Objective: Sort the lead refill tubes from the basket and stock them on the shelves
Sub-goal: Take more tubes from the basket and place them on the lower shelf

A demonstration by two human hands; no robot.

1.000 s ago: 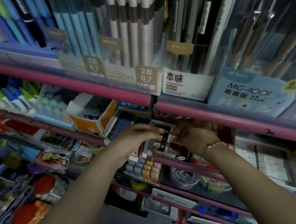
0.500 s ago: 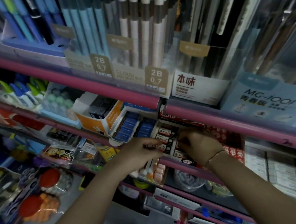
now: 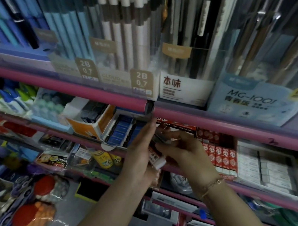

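A: Left hand (image 3: 140, 156) has come up since a sec ago, palm now upright by the tray of refill tubes (image 3: 155, 153) on the middle shelf (image 3: 238, 132). Right hand (image 3: 183, 151) has slid toward it.

B: What's it holding?

A: Left fingers curl round a small stack of tubes, white ends poking out at the bottom. Right thumb & fingertips pinch the top one, I reckon; blurry tho.

B: Tip for the step?

A: Peel one at a time, match the label w/ the red boxes (image 3: 219, 155) beside it, slide it in flat. Basket's not in view.
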